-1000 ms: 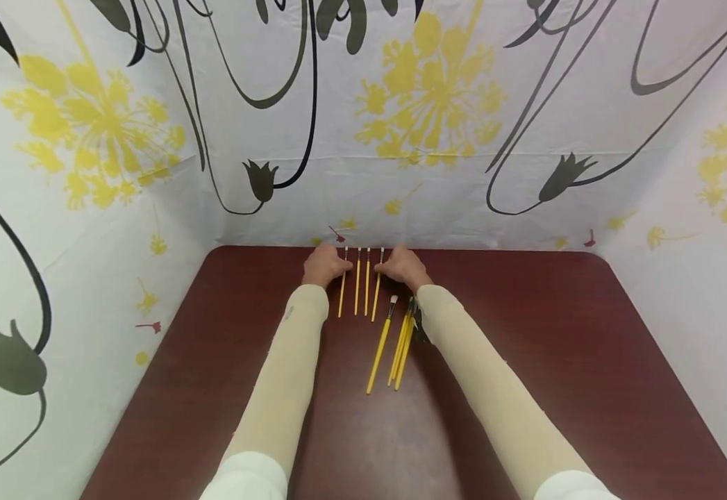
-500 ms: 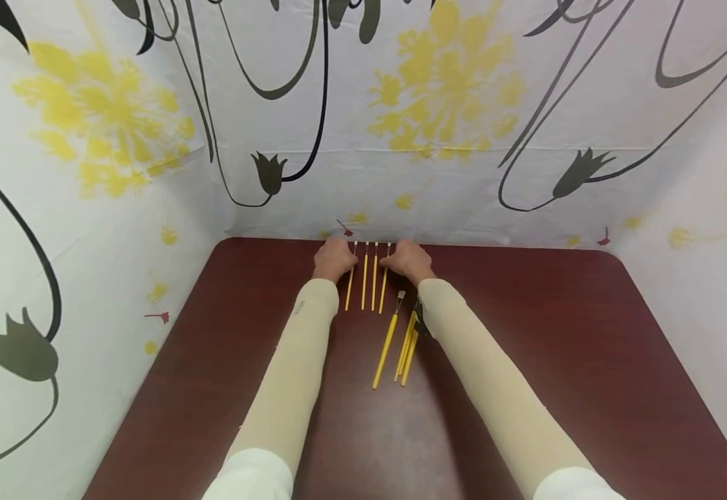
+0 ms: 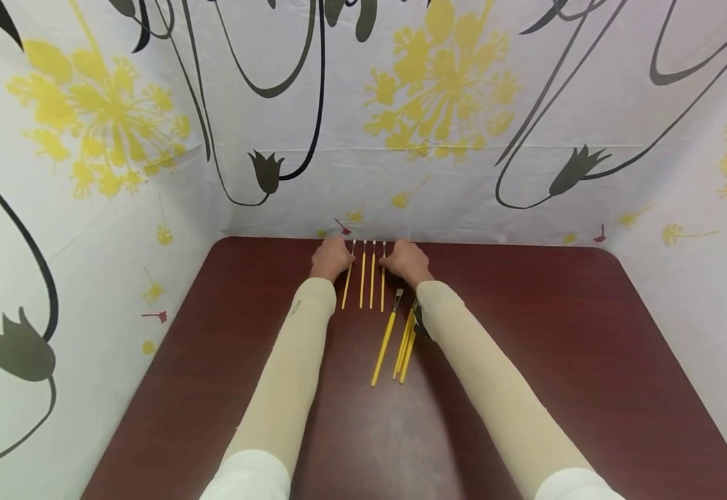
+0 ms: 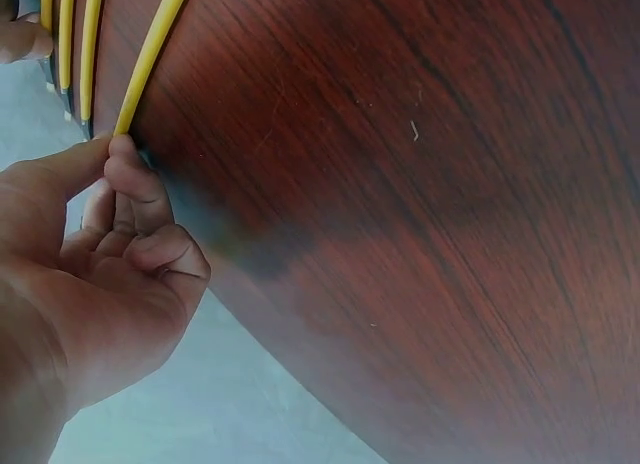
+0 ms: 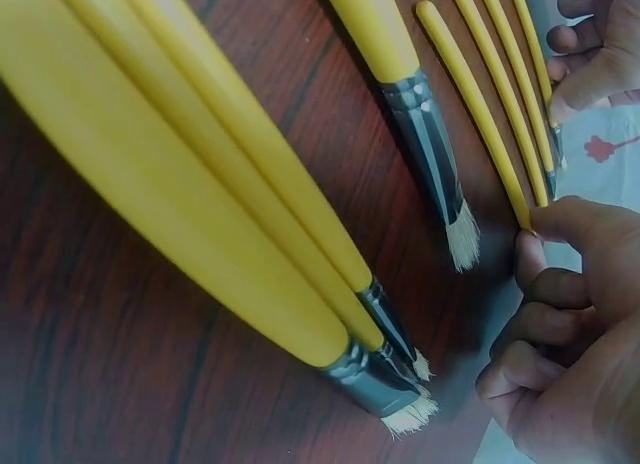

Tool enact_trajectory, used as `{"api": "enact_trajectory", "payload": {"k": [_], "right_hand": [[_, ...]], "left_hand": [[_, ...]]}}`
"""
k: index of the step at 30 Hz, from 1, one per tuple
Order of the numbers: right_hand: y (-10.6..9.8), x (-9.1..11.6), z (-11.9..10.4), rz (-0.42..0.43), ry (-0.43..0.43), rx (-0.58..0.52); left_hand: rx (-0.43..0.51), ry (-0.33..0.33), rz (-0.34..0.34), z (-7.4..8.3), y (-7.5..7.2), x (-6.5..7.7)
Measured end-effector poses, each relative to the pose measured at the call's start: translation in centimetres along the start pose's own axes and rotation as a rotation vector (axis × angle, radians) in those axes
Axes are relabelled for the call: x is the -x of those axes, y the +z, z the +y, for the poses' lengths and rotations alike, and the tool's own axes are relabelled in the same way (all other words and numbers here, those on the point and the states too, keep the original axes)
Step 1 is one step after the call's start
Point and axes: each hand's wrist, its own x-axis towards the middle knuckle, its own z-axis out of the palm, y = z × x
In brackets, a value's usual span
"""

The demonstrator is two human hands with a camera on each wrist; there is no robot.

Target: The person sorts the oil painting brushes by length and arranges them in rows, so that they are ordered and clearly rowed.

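"Lining the far edge of the desk (image 3: 525, 312), the leftmost brush (image 3: 347, 286) and rightmost brush (image 3: 383, 292) flank two middle brushes (image 3: 372, 285). What worries you?"

"Those neighbours. Both grips are narrow: the left grip (image 3: 332, 258) pinches the leftmost brush near its head, the right grip (image 3: 408, 262) the rightmost. A sideways twitch of either thumb could, I think, knock the row askew, the gaps being small. Pushing forward might bend the bristles against the patterned cloth (image 3: 450, 194) just behind."

"And which way do they point?"

"Heads away from the person, handles toward them. The long axes run front to back; the leftmost slants, its handle end out to the left, while the rightmost lies almost straight."

"Further out?"

"Nearer the person, a wide brush (image 3: 383, 347) and a bundle of brushes (image 3: 407, 357) lie aslant, heads also away. The bundle sits close by the right wrist, so drawing that arm back low would probably scatter it."
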Motion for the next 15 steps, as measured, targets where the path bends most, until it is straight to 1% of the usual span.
{"api": "enact_trajectory", "payload": {"k": [4,8,10,12,15], "right_hand": [[-0.1,0.2,0.1,0.014,-0.004,0.004],[-0.2,0.6,0.4,0.022,-0.028,0.009],[-0.3,1.0,0.5,0.017,-0.053,0.024],[-0.5,1.5,0.7,0.000,-0.081,0.046],[-1.0,2.3,0.8,-0.023,-0.124,0.078]], "left_hand": [[0.005,0.003,0.020,0.3,-0.2,0.5],[0.000,0.020,0.022,0.2,-0.3,0.5],[0.004,0.025,0.010,0.0,-0.2,0.4],[0.015,0.017,-0.005,-0.3,-0.2,0.3],[0.040,-0.016,-0.026,-0.8,-0.2,0.2]]}}
